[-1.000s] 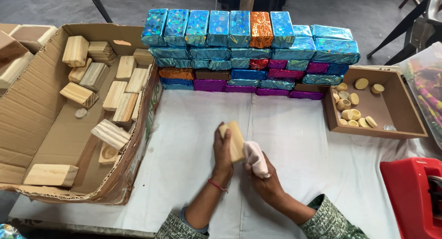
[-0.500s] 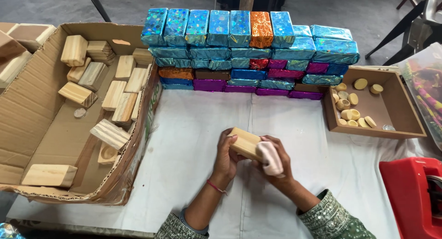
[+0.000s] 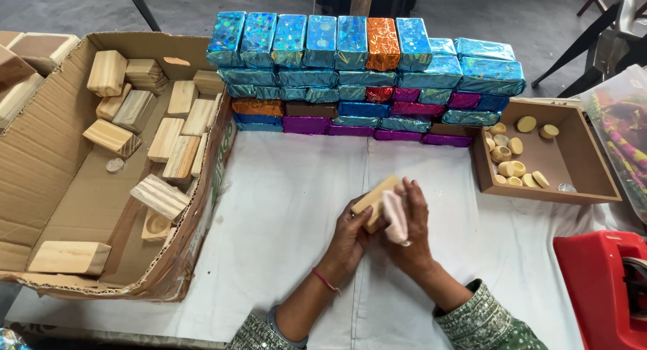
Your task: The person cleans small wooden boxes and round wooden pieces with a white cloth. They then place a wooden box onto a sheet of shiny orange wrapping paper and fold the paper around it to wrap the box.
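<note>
The person is sitting at a table spread with a white cloth [image 3: 290,208], both hands meeting over its middle. The left hand [image 3: 352,237] is gripping a wood block [image 3: 375,198] from below, fingers curled round its near end, so the block is tilting up and away, clear of the cloth. The right hand [image 3: 412,222] is lying against the block's right side, its fingers closed on a pink rag [image 3: 395,216] and pressing it to the wood. A thin red band is showing on the left wrist, and green patterned sleeves are covering both forearms.

To the left, an open carton [image 3: 50,161] is lying on its side, holding many more bare blocks [image 3: 165,137], some stacked at the back, some loose on its floor. Behind the hands, a wall of foil-wrapped blocks [image 3: 364,73] is standing along the far edge of the cloth, mostly blue on top, with one orange piece and purple, brown and red ones lower down. At the right, touching the end of that wall, a shallow brown tray [image 3: 579,161] is holding small round wooden pieces [image 3: 512,158] gathered at its left side. A red plastic thing [image 3: 600,282] is sitting at the near right corner, well apart from the hands.
</note>
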